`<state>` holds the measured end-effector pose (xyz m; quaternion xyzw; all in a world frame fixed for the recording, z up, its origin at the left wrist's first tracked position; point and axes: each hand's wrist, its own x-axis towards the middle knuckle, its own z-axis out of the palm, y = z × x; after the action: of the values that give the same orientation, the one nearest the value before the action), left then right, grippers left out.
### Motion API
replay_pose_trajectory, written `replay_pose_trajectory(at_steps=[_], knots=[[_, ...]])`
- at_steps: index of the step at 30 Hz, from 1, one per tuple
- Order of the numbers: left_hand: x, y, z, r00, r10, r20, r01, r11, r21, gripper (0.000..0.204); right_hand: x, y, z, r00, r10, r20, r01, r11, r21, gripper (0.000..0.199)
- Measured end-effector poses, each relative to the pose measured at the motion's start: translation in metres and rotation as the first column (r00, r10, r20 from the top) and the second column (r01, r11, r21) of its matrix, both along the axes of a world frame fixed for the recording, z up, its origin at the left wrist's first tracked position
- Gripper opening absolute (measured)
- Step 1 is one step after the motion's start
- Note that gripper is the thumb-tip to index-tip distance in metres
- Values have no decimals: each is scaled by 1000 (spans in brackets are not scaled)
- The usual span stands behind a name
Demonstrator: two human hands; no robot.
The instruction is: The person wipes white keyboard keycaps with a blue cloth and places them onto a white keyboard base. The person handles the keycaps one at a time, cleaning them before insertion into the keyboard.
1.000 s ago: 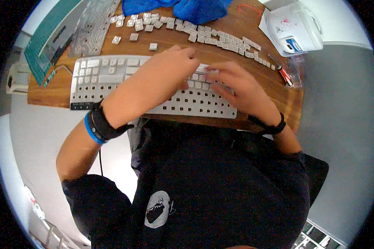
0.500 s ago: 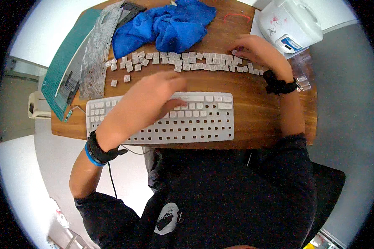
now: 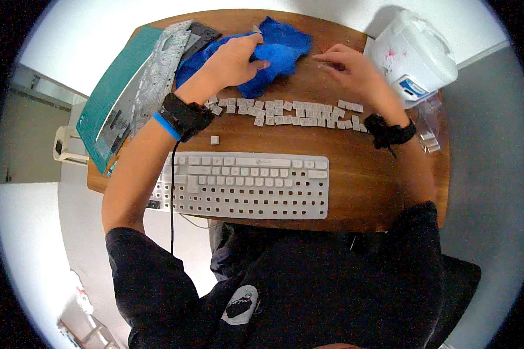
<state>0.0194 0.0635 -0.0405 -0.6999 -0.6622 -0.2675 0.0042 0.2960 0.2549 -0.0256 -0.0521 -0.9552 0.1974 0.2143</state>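
My left hand [image 3: 234, 61] reaches over the crumpled blue cloth [image 3: 279, 58] at the far side of the table. Its thumb and fingers are apart, with cloth showing between them. Beyond the right end of the loose keycaps [image 3: 308, 110], my right hand [image 3: 355, 72] hovers with thumb and fingertips drawn close together. Whatever they pinch is too small and blurred to name. Nearer me lies a white keyboard [image 3: 256, 200]; caps fill its upper rows, while its lower rows show bare square sockets. A single keycap [image 3: 215, 140] sits apart, just above the keyboard.
A green cutting mat [image 3: 113, 81] and a clear patterned sheet [image 3: 160, 70] lie at the left. At the back right stands a white rice cooker [image 3: 413, 61]. A clear plastic bag [image 3: 428, 122] rests on the right edge of the wooden table [image 3: 367, 180].
My left hand has gone from above the keyboard to the blue cloth. My right hand has moved away from the keycap rows, farther from me. The whole view has shifted slightly.
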Motion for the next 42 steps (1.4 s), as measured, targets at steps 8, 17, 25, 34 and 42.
replay_pose_trajectory(at_steps=[8,17,25,34,42], knots=[[7,5,4,985,44,169,-51,998,36,42,-85,-30,-4,983,172,-66,-155,965,211,24],[0,7,-4,994,95,50,-90,992,-86,36,-91,-39,6,995,100,25,-99,994,-44,34],[8,4,-1,995,78,58,-78,997,-3,40,-90,12,-12,999,-49,-12,51,954,296,24],[38,-8,15,993,-42,-112,80,931,356,51,-59,-26,33,997,40,-65,-64,897,-438,25],[49,-7,27,982,-96,-165,132,966,222,32,-42,-33,29,1000,15,-14,-20,880,-474,23]])
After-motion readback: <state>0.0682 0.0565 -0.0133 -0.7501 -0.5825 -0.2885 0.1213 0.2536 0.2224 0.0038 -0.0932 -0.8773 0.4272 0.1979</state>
